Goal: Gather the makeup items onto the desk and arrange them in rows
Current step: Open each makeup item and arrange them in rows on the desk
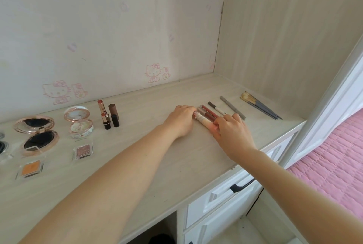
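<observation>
On pale woodgrain tabletop (149, 157), left hand (181, 121) and right hand (232, 132) pinch opposite ends of ribbed cream lip tube (203, 122), pressed beside slim glossy brown lip pencils (209, 113). Grey brushes (261, 107) lie further right, well apart. Round rose-gold compact (36, 133), open, and upright cylindrical lipsticks (108, 115) sit left.

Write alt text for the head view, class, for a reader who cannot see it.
Both hands, left and right, press a cluster of lip tubes together on a pale desk. To the right lie pencils and brushes; to the left stand lipsticks, open compacts and small palettes.
</observation>
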`<state>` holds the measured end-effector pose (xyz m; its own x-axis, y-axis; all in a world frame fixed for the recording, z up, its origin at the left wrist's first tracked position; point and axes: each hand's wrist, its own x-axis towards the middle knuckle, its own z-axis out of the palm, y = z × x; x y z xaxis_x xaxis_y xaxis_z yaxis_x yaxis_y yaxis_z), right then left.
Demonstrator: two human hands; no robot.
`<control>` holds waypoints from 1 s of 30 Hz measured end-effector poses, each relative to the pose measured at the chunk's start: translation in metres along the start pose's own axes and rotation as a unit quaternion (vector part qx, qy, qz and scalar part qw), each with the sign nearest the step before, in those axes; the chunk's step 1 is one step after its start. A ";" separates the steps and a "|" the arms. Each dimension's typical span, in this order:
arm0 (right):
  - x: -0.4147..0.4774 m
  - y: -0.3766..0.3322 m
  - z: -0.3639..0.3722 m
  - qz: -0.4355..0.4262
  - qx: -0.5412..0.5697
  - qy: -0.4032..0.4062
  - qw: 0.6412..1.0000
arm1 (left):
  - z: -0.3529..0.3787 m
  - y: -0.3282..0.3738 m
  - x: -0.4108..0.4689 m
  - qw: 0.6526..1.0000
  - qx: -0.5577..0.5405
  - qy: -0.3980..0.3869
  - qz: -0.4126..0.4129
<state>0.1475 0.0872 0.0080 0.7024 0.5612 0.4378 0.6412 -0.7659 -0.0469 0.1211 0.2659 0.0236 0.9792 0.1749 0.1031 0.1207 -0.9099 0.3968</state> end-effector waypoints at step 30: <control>-0.045 -0.106 -0.064 -0.053 0.309 -0.009 0.950 | -0.089 -0.054 -0.169 0.855 -0.503 0.088 -0.087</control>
<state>0.0281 0.1229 0.0508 0.6250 0.6353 0.4537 0.7639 -0.3776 -0.5234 -0.0655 0.3195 0.0660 0.9101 0.4094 0.0641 -0.0272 -0.0952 0.9951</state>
